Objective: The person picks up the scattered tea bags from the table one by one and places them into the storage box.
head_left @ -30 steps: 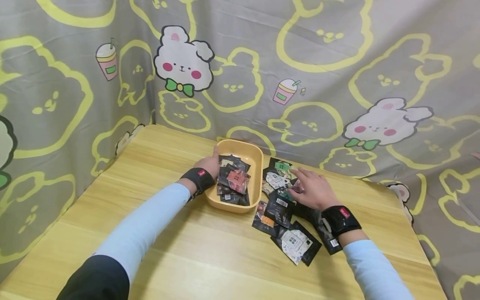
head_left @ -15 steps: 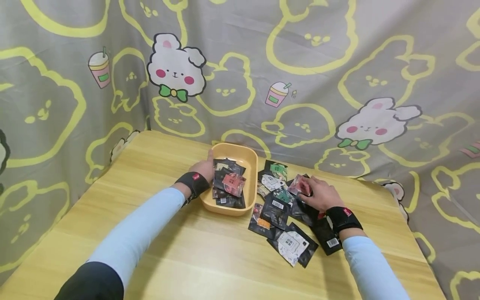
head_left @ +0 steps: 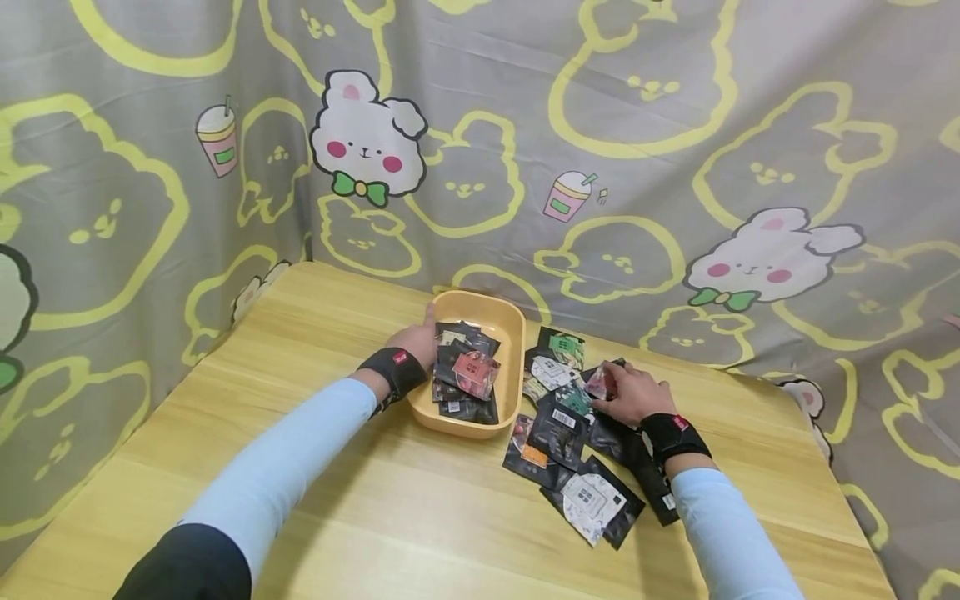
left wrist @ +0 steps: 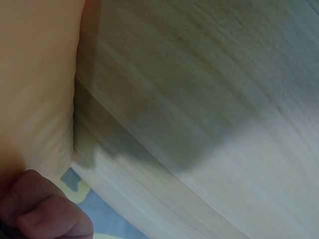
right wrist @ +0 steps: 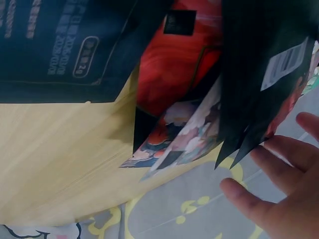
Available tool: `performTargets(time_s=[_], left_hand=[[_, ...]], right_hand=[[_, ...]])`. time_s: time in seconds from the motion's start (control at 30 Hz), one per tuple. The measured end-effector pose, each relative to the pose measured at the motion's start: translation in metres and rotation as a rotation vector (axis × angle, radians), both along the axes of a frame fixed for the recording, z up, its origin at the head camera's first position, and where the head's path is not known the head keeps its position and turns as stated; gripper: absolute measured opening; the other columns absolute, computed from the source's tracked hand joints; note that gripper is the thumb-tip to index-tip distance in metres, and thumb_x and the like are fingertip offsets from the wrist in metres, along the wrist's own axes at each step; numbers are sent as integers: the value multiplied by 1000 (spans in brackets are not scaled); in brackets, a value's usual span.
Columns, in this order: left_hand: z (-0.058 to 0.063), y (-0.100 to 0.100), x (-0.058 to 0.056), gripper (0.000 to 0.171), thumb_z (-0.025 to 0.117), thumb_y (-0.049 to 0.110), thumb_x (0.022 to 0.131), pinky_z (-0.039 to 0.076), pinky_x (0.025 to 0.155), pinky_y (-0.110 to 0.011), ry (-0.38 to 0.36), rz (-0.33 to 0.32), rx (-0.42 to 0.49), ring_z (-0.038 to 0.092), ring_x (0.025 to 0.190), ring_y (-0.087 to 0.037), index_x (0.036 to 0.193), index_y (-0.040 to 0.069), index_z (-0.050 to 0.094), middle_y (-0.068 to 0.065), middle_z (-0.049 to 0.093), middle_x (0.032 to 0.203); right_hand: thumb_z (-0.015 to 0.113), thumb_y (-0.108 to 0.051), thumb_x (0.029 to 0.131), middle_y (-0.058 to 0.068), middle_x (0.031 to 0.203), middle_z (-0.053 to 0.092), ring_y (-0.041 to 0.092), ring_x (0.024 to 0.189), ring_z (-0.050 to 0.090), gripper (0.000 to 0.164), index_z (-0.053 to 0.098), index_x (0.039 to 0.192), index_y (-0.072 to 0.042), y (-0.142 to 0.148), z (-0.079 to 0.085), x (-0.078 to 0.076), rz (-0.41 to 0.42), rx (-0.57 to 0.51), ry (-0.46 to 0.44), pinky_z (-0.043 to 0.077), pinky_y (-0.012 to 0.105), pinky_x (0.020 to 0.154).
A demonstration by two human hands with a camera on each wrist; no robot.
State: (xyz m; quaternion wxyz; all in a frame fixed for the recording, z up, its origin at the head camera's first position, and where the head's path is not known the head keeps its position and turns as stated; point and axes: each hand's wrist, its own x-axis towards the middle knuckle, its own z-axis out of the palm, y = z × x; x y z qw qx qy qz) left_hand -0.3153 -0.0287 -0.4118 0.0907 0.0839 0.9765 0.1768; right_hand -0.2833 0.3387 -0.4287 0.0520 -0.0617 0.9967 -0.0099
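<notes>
As a reddish packet (head_left: 599, 383) stands tilted on the right side of a loose pile of packets (head_left: 558, 437), the right hand (head_left: 636, 396) pinches it between thumb and fingers. Just left of the pile sits a yellow tray (head_left: 465, 427), more packets (head_left: 474, 375) overlapping inside. Left hand (head_left: 416, 342) grips the tray's left side, fingers curled at its outer wall. Tray and pile rest on a wooden table (head_left: 360, 517); a grey printed curtain (head_left: 480, 67) hangs behind.

The tub (head_left: 514, 350) looks smooth plastic, the sachets (head_left: 561, 432) glossy film, the tabletop (head_left: 390, 517) wood, the curtain (head_left: 465, 75) cloth.
</notes>
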Motion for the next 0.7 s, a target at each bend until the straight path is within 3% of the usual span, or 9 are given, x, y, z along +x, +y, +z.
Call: performTargets(time_s=[0.13,0.33,0.4,0.53,0.7], left_hand=[[-2,0,-1,69,39,24,100,50,61,-33,5,4,3,64,70,-23,150,3,-4,-16,69,90],[-12,-1,-10,68,39,20,99,49,58,-32,18,-4,10,63,65,-22,150,2,-2,-14,69,85],[-16,-1,-13,69,40,19,98,49,59,-32,28,-7,13,63,67,-23,150,2,-1,-15,69,86],[-16,-1,-13,69,40,19,98,50,61,-34,34,-14,5,64,69,-24,150,1,-1,-16,69,88],[-7,-1,-7,68,38,19,99,52,69,-37,15,-10,0,66,78,-27,150,2,-3,-19,68,95]], right_hand=[[64,-41,81,19,103,60,41,97,56,70,43,137,-5,-2,-1,-2,-24,-8,-43,41,61,76],[56,-24,84,13,80,56,26,68,55,54,48,130,3,-5,-4,2,20,-10,-27,43,39,57],[54,-15,86,12,74,54,24,62,54,42,54,122,4,-6,-4,4,47,4,21,41,37,53],[53,-5,88,16,72,60,31,63,59,19,61,103,4,-8,-3,8,90,46,169,46,44,54],[54,-3,89,21,83,66,37,71,62,18,62,103,5,-10,2,12,102,85,309,50,49,60]])
